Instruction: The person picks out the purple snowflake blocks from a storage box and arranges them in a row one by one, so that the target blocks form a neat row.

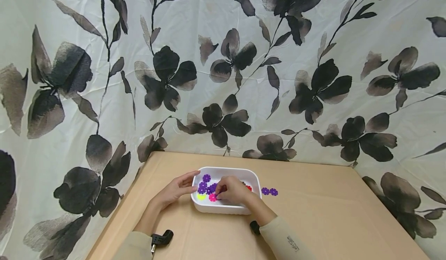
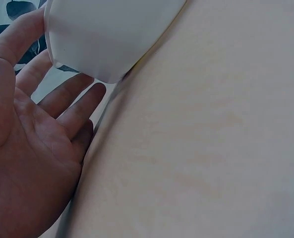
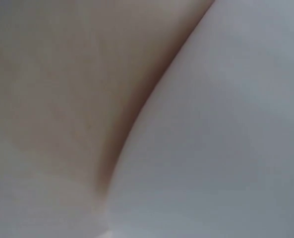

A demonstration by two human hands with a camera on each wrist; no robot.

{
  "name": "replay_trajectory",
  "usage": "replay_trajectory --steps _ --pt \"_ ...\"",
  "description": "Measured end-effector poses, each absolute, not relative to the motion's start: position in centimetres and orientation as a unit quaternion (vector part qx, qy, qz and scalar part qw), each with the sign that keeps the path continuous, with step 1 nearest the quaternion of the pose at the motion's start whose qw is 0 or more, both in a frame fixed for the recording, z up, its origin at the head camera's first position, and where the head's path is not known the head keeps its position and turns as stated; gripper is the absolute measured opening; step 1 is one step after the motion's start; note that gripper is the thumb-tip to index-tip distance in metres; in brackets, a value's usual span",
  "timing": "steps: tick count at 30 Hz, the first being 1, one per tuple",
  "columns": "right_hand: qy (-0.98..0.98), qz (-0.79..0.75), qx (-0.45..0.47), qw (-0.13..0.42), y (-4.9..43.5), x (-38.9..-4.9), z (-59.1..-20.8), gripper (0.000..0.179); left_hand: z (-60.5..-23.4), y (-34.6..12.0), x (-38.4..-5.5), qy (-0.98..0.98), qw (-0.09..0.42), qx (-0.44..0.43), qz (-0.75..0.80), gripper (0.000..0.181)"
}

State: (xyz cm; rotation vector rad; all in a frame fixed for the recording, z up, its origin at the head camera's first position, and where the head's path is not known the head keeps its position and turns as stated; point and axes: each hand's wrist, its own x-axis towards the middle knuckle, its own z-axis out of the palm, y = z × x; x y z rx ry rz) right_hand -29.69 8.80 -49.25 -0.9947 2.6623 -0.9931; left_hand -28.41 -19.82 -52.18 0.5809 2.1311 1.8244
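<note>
A white plastic tray (image 1: 230,212) sits on the table with small flower-shaped discs inside. At its left end my left hand (image 1: 174,190) touches the rim with fairly straight fingers; in the left wrist view that hand (image 2: 42,129) lies against the tray's side (image 2: 107,34). My right hand (image 1: 230,190) reaches into the tray with bent fingers, pinching what looks like a purple disc at the fingertips. Near it are purple discs (image 1: 203,187), a pink disc (image 1: 212,197) and a yellow disc (image 1: 201,196). Red discs (image 1: 249,188) show behind the right hand, partly hidden.
Two purple discs (image 1: 270,191), touching each other, lie on the table (image 1: 331,213) just right of the tray. A flower-patterned cloth (image 1: 223,97) hangs behind the table's back edge. Only table and tray wall (image 3: 211,148) appear, blurred, in the right wrist view.
</note>
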Motion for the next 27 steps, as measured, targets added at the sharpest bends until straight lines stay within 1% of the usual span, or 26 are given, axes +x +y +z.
replay_trajectory --steps 4,8,10,14,20,24,27 --pt "0.877 -0.359 -0.313 0.063 9.5 -29.5 -48.9 0.005 -52.5 -19.6 -28.4 0.737 0.139 0.203 0.63 0.069" --pt "0.869 -0.407 -0.278 0.052 10.7 -29.1 -48.3 0.01 -52.6 -19.5 -28.4 0.739 0.139 0.203 0.628 0.07" --pt "0.864 -0.43 -0.261 0.036 11.2 -28.7 -48.0 0.008 -52.6 -19.6 -28.4 0.74 0.138 0.202 0.626 0.07" --pt "0.847 -0.478 -0.231 -0.013 12.4 -28.0 -47.3 0.004 -52.5 -19.8 -28.4 0.741 0.136 0.202 0.625 0.069" --pt "0.813 -0.557 -0.163 -0.042 14.5 -27.1 -46.2 0.01 -52.3 -19.7 -28.6 0.741 0.132 0.204 0.626 0.07" --pt "0.82 -0.546 -0.153 -0.07 15.7 -26.9 -45.5 0.015 -52.3 -19.7 -28.6 0.743 0.132 0.2 0.625 0.069" --pt "0.837 -0.519 -0.145 -0.099 16.7 -26.9 -45.1 0.016 -52.3 -19.8 -28.7 0.746 0.133 0.201 0.621 0.069"
